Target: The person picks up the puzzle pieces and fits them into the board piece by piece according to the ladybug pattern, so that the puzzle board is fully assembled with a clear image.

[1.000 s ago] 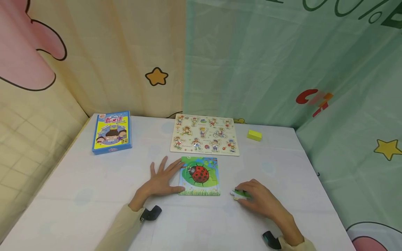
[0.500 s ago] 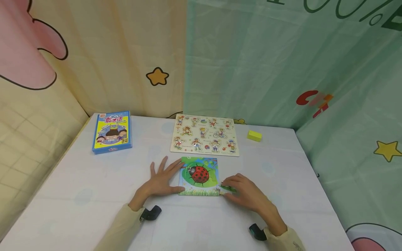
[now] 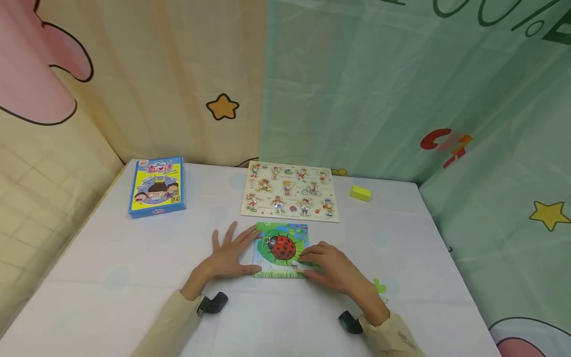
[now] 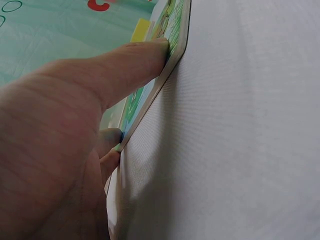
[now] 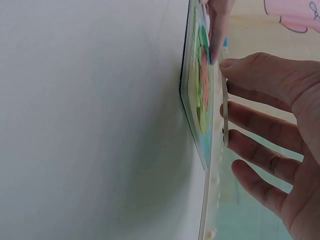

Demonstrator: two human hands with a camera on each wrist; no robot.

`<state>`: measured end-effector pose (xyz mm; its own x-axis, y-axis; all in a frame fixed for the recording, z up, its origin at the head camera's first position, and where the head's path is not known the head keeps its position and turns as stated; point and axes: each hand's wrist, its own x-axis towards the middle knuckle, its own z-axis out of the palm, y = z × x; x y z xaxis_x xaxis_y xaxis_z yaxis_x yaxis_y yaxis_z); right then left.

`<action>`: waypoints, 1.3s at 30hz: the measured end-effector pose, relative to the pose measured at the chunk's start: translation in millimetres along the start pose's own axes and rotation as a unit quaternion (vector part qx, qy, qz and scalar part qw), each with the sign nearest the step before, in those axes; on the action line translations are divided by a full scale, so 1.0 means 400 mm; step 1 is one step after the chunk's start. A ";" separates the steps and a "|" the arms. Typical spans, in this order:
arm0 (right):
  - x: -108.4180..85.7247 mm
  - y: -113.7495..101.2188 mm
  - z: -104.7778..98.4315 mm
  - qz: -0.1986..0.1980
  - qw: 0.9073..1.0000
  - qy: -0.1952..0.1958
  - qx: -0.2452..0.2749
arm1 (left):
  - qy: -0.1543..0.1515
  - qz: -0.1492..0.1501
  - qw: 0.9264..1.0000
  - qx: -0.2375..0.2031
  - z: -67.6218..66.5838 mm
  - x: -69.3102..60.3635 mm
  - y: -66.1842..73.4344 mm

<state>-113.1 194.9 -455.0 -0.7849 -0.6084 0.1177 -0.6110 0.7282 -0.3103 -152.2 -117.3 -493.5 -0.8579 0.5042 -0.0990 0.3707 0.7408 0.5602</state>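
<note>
A square ladybug jigsaw puzzle [image 3: 282, 247] lies near the middle of the table. My left hand [image 3: 226, 259] has its fingers spread, with fingertips and thumb resting on the puzzle's left edge; in the left wrist view the thumb [image 4: 135, 62] presses on its border. Between thumb and fingers, my right hand [image 3: 332, 267] pinches a green and white puzzle piece [image 3: 300, 267] at the board's lower right. Seen edge-on in the right wrist view, this thin piece [image 5: 225, 112] stands apart from the board's surface. The fingers hide much of it from above.
Another green puzzle piece [image 3: 379, 286] lies beside my right wrist, partly covered by it. Behind the ladybug puzzle is a larger wooden picture board [image 3: 290, 192]. A yellow block [image 3: 360, 193] sits right of that board, and a blue and yellow box [image 3: 157, 187] at the back left.
My right hand has moved left with the puzzle piece, from beside the board to above its lower right. The other green piece now shows by the wrist. My left hand has stayed put.
</note>
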 end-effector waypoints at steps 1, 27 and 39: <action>0.004 -0.002 0.000 -0.002 1.000 -0.001 -0.003 | 0.001 0.000 1.000 0.001 -0.001 0.000 0.000; 0.102 -0.073 0.054 -0.052 0.998 -0.032 -0.033 | 0.000 -0.005 1.000 0.004 -0.002 -0.004 0.002; 0.110 -0.077 0.066 -0.025 0.998 -0.058 -0.008 | 0.005 0.000 1.000 0.003 -0.007 -0.006 0.011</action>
<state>-126.2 137.3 -465.1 -0.7370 -0.6756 0.0217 -0.6510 0.7008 -0.2916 -149.3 -116.6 -488.7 -0.8617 0.4992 -0.0910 0.3719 0.7434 0.5559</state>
